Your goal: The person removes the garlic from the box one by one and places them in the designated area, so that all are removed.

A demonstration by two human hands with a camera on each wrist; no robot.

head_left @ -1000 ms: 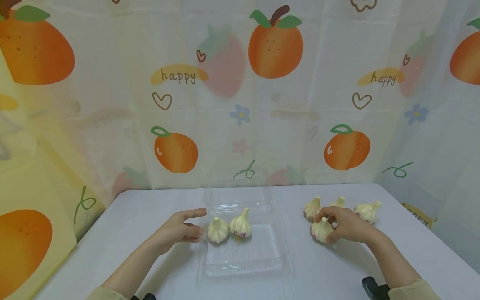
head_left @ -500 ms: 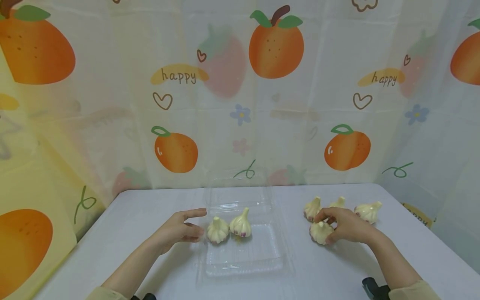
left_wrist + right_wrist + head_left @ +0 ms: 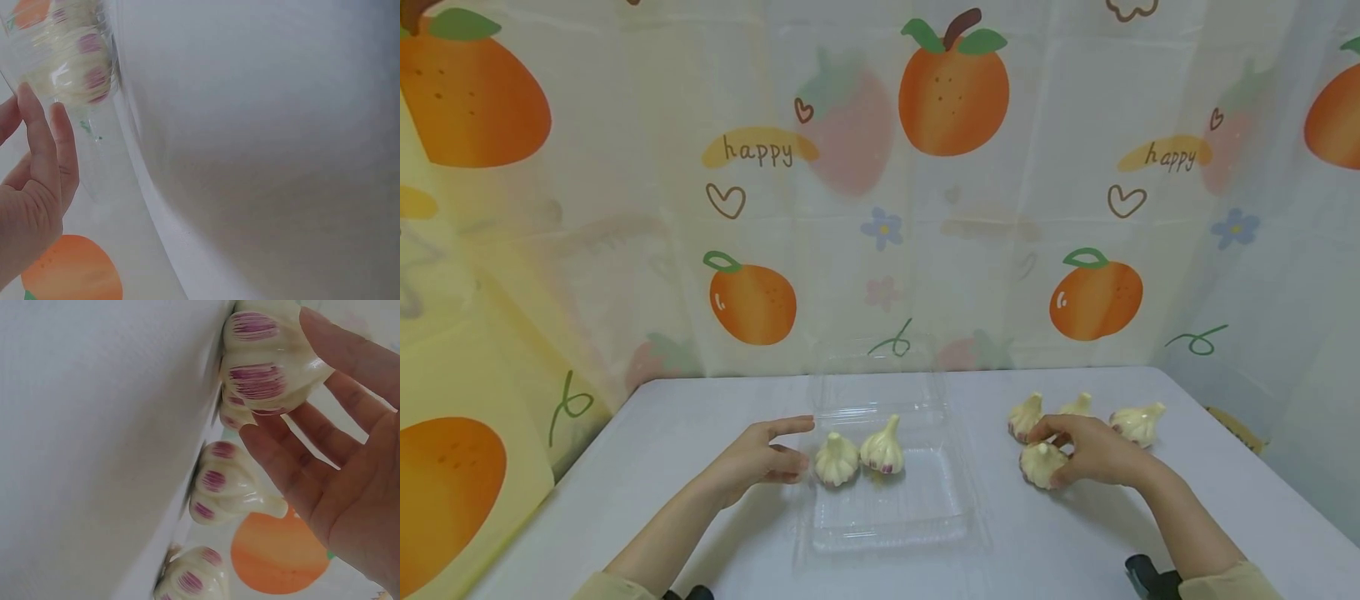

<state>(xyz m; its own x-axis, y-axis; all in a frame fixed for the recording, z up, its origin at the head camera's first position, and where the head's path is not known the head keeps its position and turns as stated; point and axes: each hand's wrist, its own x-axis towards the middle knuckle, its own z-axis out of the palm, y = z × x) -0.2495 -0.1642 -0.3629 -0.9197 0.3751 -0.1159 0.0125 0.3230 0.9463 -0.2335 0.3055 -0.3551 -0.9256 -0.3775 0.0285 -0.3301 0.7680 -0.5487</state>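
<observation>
Head view: toward the right edge of the table (image 3: 1045, 550), the right hand (image 3: 1097, 452) is holding a garlic bulb (image 3: 1040, 466) between thumb and fingers, while three other bulbs (image 3: 1137, 424) are sitting near the far right corner. The left hand (image 3: 756, 458), fingers extended, is touching a clear plastic clamshell (image 3: 891, 540) where two bulbs (image 3: 882, 448) are sitting.

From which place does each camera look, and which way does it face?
Head: on the head, facing forward and down at white table, clear clamshell container and garlic bulbs; left hand, right hand, forearms show.
Left wrist: worn there, facing the container with garlic bulbs inside; left hand shows.
Right wrist: worn there, facing loose garlic bulbs; right hand shows.
Head and right wrist share the right hand gripping one garlic bulb.
</observation>
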